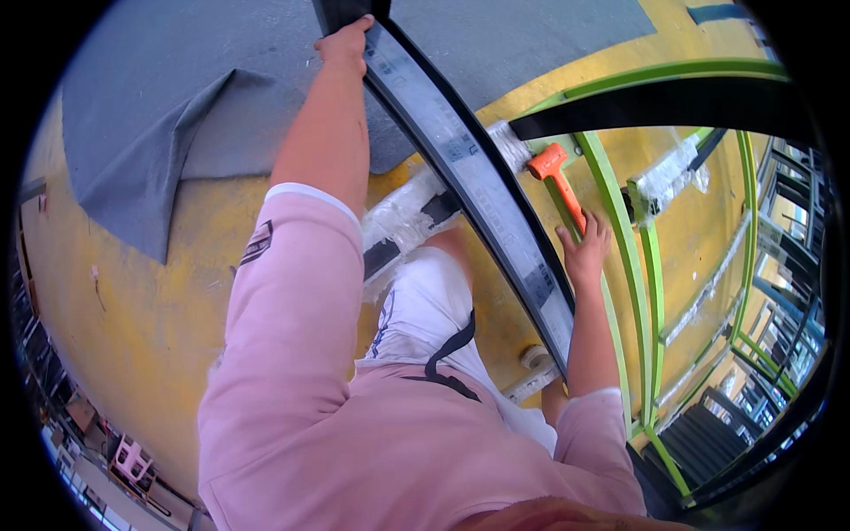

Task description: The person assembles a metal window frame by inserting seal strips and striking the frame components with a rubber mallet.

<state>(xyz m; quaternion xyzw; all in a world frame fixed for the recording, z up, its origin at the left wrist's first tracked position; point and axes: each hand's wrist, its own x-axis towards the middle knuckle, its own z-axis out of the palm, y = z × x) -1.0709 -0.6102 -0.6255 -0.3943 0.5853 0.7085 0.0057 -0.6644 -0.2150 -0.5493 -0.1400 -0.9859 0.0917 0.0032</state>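
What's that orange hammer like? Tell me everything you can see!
The hammer is orange, with a chunky, blunt head and a slimmer straight handle. It looks coated in plastic or rubber. It slants, head toward the upper left, over the green frame, right of the long panel. The right hand holds the handle's lower end; whether the frame touches it isn't clear.

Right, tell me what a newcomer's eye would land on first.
Probably the orange hammer, held in the right hand beside the green frame. Then the long, black-edged panel slanting across the middle, the left hand on its upper part. A part-folded grey mat lies upper left.
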